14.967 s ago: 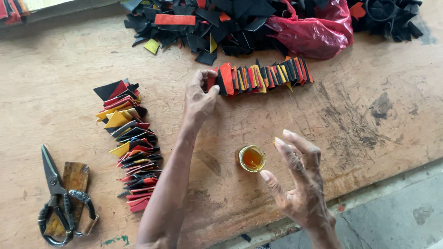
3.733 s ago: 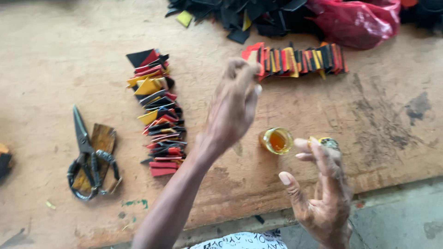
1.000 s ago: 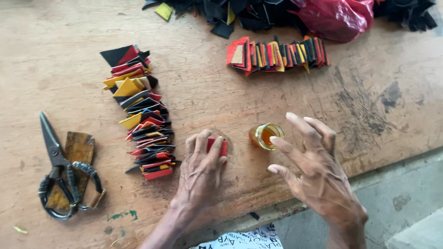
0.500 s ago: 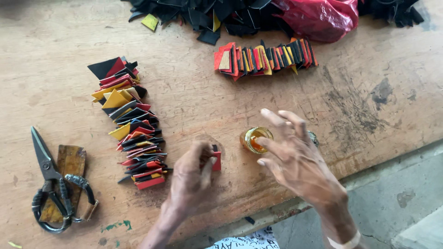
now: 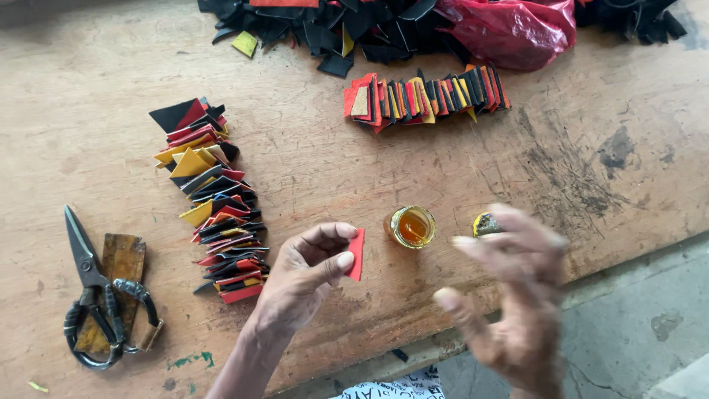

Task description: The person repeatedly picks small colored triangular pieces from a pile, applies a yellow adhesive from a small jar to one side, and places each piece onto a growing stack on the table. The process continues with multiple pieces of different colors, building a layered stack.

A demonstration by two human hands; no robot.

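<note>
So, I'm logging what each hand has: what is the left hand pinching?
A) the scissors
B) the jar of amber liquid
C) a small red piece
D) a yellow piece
C: the left hand pinches a small red piece between thumb and fingers; the scissors lie apart on the table.

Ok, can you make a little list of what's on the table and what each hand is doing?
left hand: pinches a small red piece between thumb and fingers
right hand: open, blurred, holds nothing, near the glue jar
jar lid: beside the jar
stacks: one long pile of cut pieces left, one row at the top
scissors: far left
red bag: top
table: worn wood
</note>
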